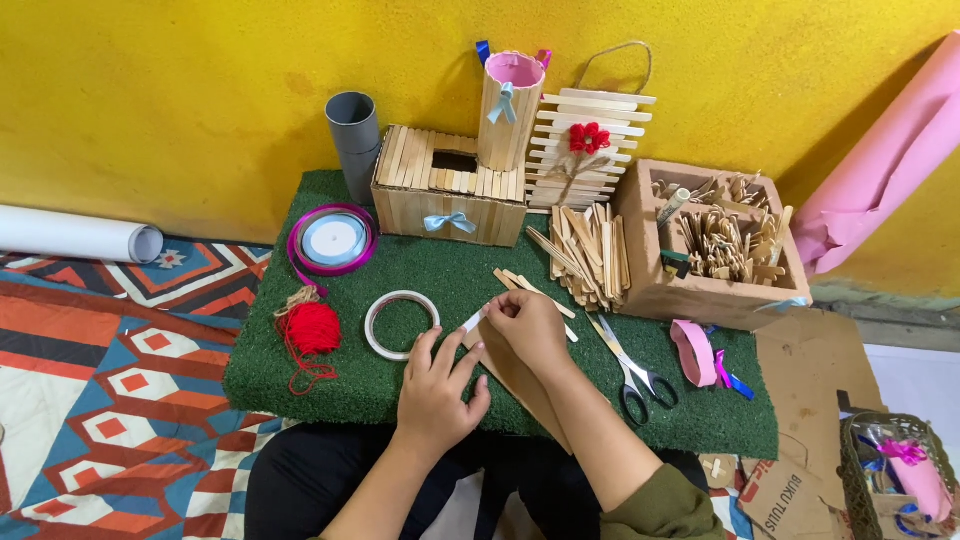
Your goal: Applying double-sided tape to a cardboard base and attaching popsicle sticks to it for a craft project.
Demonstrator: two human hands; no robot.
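My left hand [437, 388] lies flat on a brown cardboard piece [520, 385] on the green turf mat [350, 375], fingers spread. My right hand [528, 326] pinches a short strip of white tape [473, 321] at the cardboard's upper edge. A roll of white double-sided tape [401, 325] lies just left of my hands. Loose wooden craft sticks [530, 288] lie just beyond my right hand.
Scissors [633, 373] and a pink ribbon roll [694, 352] lie to the right. A red yarn ball [309, 329] and magenta ribbon spool [333, 240] sit left. A stick-covered box [447, 193], stick cup [509, 98], grey tube [354, 135], stick pile [585, 255] and cardboard box of sticks [715, 245] stand behind.
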